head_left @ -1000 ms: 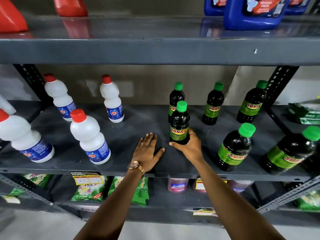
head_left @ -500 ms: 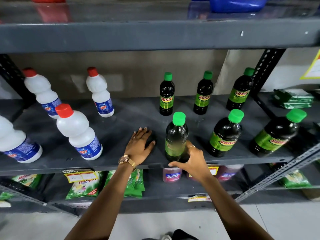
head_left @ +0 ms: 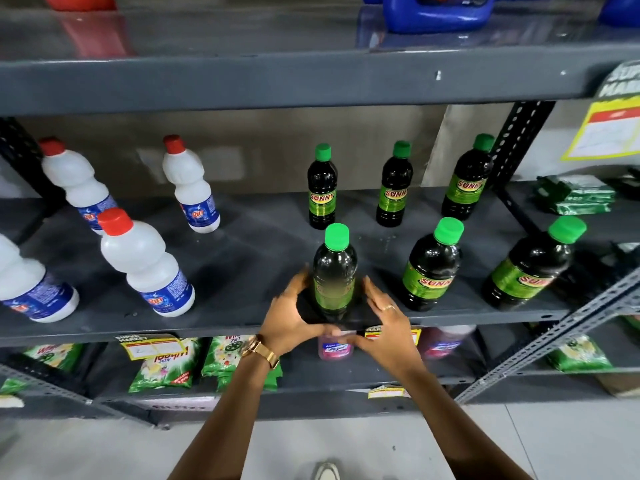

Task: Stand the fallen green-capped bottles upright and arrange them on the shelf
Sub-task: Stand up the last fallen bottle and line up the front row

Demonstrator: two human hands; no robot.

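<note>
Several dark green-capped bottles stand upright on the grey middle shelf point(head_left: 256, 261), in a back row point(head_left: 393, 188) and a front row point(head_left: 433, 268). The front-left bottle point(head_left: 335, 268) stands near the shelf's front edge with its label turned away. My left hand point(head_left: 294, 317) cups its lower left side and my right hand point(head_left: 384, 320) cups its lower right side. The thumbs meet in front of its base. Another front-row bottle point(head_left: 530, 268) stands at the far right, near the slanted metal brace.
White red-capped bottles point(head_left: 145, 265) occupy the shelf's left half. Above is a shelf with a blue jug point(head_left: 440, 12) and red containers. Below lie green packets point(head_left: 166, 365), pink bottles and price tags. Green packs point(head_left: 575, 195) sit on the shelf unit to the right.
My left hand left the flat shelf surface and came against the bottle's left side. My right hand shifted to its right side, so both now cup it.
</note>
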